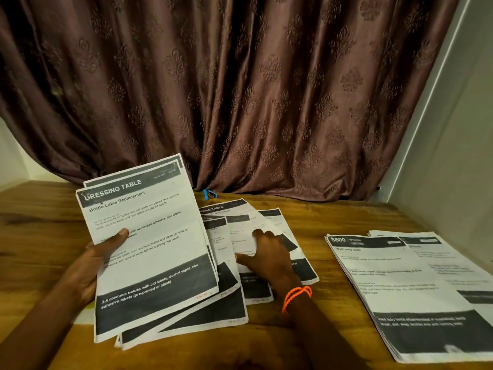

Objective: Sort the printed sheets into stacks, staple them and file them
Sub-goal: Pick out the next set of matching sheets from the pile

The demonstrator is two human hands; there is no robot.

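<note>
My left hand (98, 260) grips a small bundle of printed sheets (152, 236) headed "DRESSING TABLE", raised and tilted above the wooden table (320, 217), thumb on the front page. My right hand (266, 252), with an orange band at the wrist, rests on a fanned pile of loose sheets (240, 214) at the table's middle, fingers curled over the edge of one page. A separate stack headed "KITCHEN" (400, 284) lies flat at the right. A blue stapler (209, 194) sits at the back by the curtain.
A brown patterned curtain (240, 89) hangs along the table's far edge. A pale wall (453, 156) closes the right side. Bare wood shows between the middle pile and the right stack, and at the far left.
</note>
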